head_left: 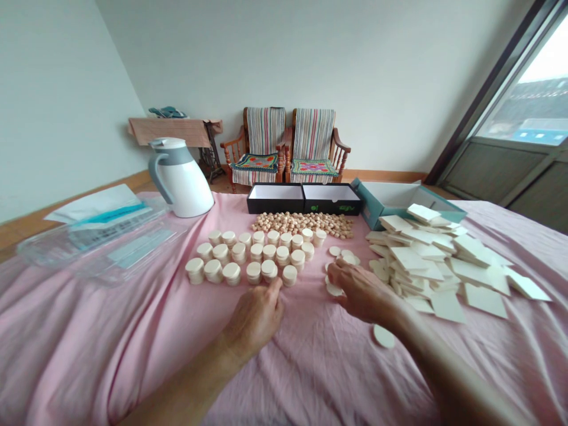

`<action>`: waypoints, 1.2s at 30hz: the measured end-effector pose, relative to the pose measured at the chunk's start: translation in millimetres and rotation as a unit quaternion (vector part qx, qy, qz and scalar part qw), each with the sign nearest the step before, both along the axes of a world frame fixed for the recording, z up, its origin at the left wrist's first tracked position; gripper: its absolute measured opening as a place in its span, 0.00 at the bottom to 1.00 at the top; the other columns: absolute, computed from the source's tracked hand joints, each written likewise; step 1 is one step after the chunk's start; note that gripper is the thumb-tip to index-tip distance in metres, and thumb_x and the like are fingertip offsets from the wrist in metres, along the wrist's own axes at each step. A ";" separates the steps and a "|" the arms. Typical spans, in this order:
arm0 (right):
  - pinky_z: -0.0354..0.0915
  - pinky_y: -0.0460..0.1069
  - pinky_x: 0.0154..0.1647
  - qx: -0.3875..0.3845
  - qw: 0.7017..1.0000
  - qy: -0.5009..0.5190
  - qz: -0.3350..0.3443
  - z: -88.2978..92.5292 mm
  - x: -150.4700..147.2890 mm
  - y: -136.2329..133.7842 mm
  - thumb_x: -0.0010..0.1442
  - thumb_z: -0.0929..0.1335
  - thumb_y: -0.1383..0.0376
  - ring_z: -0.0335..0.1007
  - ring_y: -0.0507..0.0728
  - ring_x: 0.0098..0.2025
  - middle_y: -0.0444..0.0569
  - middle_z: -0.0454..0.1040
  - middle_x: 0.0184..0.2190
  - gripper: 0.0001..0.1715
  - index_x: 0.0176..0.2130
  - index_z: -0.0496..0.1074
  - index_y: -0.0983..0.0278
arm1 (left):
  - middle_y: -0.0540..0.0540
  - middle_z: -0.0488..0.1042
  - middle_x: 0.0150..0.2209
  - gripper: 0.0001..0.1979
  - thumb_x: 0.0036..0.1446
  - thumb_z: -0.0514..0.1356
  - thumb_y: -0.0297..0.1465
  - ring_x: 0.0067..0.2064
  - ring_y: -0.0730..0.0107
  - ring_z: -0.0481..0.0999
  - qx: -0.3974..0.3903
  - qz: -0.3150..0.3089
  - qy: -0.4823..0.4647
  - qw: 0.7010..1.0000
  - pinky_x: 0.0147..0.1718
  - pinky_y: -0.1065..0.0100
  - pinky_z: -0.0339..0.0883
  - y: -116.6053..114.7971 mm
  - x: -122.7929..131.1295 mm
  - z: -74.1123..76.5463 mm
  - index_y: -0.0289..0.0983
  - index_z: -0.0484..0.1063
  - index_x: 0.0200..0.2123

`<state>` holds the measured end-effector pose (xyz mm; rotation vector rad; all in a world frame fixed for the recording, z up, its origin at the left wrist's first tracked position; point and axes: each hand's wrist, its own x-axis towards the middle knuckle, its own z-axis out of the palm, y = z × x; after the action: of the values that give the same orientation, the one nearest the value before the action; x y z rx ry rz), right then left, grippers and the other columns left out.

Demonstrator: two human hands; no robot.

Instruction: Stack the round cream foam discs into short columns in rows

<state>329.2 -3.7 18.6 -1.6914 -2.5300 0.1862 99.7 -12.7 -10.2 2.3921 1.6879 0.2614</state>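
Note:
Round pale wooden discs stand in several short stacks in uneven rows on the pink cloth [306, 343]. My left hand [260, 310] is curled closed at the front row, its fingertips against a disc stack [268, 269] whose lower discs sit slightly off to the right. To the right, my right hand [361, 290] bends down over loose discs [348, 258], with its fingers around a wooden disc [333, 290] at the cloth. Part of that grip is hidden. One single disc [383, 336] lies below my right wrist.
Small wooden beads [306, 223] lie behind the stacks, before two black boxes [275, 204]. Square wooden tiles [412, 260] spill from a teal box [373, 204] at right. A white jug [189, 183] and clear plastic packaging [128, 254] occupy the left. Two chairs [266, 136] stand behind.

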 end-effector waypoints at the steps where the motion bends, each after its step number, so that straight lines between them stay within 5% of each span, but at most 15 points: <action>1: 0.58 0.49 0.36 0.001 1.000 -0.001 0.001 -1.2 -1.9 0.1 0.49 0.68 0.73 0.67 0.58 0.40 0.54 0.69 0.39 0.13 0.38 0.66 0.64 | 0.44 0.77 0.32 0.10 0.57 0.50 0.26 0.35 0.63 0.78 -0.001 -0.002 -0.001 1.000 0.32 0.69 0.64 0.0 0.1 0.6 0.38 0.67 0.41; 6: 0.58 0.48 0.34 0.015 1.000 0.008 0.021 -7.1 -12.2 1.7 0.52 0.66 0.70 0.66 0.57 0.37 0.53 0.68 0.37 0.08 0.35 0.64 0.64 | 0.44 0.77 0.32 0.10 0.57 0.50 0.26 0.35 0.63 0.78 0.004 -0.005 0.003 1.000 0.32 0.69 0.64 0.3 0.4 0.7 0.38 0.67 0.42; 10: 0.57 0.48 0.34 -0.002 0.998 0.060 0.019 -10.4 -12.2 3.2 0.52 0.69 0.63 0.66 0.55 0.35 0.50 0.69 0.35 0.13 0.38 0.65 0.65 | 0.45 0.77 0.31 0.10 0.57 0.50 0.26 0.34 0.63 0.78 0.008 -0.003 0.012 1.000 0.30 0.69 0.63 -0.1 0.1 0.4 0.38 0.66 0.41; 17: 0.58 0.45 0.36 -0.046 0.985 0.122 0.116 -5.7 -4.9 6.4 0.49 0.65 0.78 0.66 0.52 0.36 0.46 0.69 0.36 0.17 0.37 0.71 0.61 | 0.45 0.77 0.30 0.11 0.56 0.50 0.25 0.35 0.61 0.78 0.023 -0.012 0.009 1.000 0.30 0.68 0.64 0.6 -0.5 -2.9 0.38 0.65 0.42; 29: 0.57 0.46 0.31 0.117 0.972 0.201 0.028 4.4 -50.7 8.5 0.52 0.65 0.69 0.61 0.51 0.30 0.48 0.66 0.32 0.04 0.33 0.67 0.65 | 0.47 0.76 0.29 0.16 0.57 0.50 0.26 0.30 0.65 0.77 0.027 -0.028 -0.037 0.999 0.26 0.70 0.62 0.8 -1.8 -3.3 0.36 0.59 0.50; 36: 0.60 0.47 0.32 0.133 0.966 0.219 0.024 -2.5 -72.2 10.7 0.55 0.65 0.66 0.64 0.53 0.34 0.50 0.67 0.35 0.06 0.36 0.67 0.64 | 0.48 0.76 0.29 0.22 0.57 0.50 0.25 0.29 0.65 0.76 0.039 -0.046 -0.060 0.996 0.25 0.70 0.61 1.7 -3.2 -9.1 0.36 0.54 0.55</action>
<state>257.0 7.1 16.1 -1.3188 -2.1575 0.1895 96.5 -11.0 -19.3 2.4479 1.5386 0.4542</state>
